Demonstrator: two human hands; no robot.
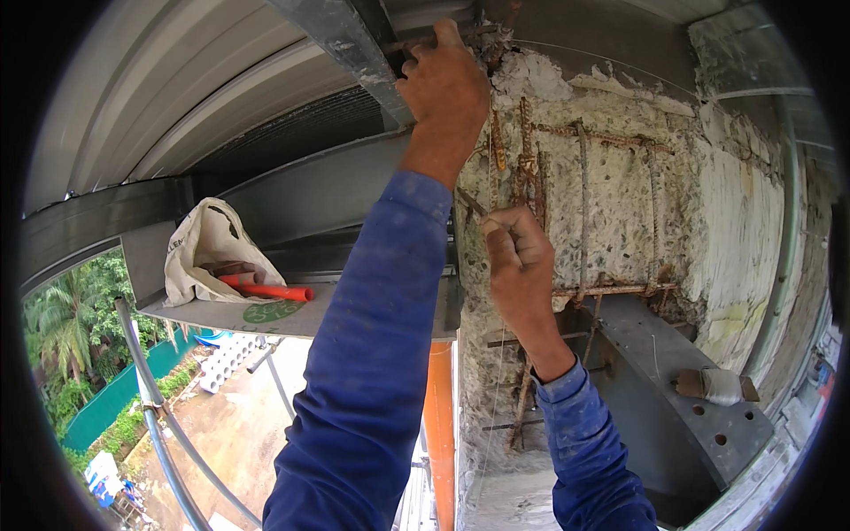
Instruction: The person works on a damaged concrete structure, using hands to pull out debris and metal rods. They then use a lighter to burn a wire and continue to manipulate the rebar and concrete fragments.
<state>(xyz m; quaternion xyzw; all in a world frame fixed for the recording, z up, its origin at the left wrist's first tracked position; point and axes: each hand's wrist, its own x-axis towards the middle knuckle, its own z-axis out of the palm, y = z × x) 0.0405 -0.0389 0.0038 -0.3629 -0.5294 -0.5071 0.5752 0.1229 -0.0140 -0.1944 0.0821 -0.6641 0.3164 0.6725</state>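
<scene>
My left hand [445, 84] is raised to the top of the broken concrete wall [620, 203], beside a steel beam. Its fingers are curled near a rusty bar [485, 32]; what they grip is hidden. Lower down, my right hand [522, 257] is closed, thumb against fingers, on a thin rod-like piece [469, 202] that points up and left. A thin string [491, 150] hangs between the hands along the wall. Rusty rebar [526, 168] stands exposed just past my right hand.
A steel plate with holes [722, 442] carries a spool of white string [722, 387] at the lower right. On a ledge at left lie a cloth bag [190, 252] and a red-orange tube-like handle [283, 292]. Metal pipes [164, 416] rise at the lower left above ground far below.
</scene>
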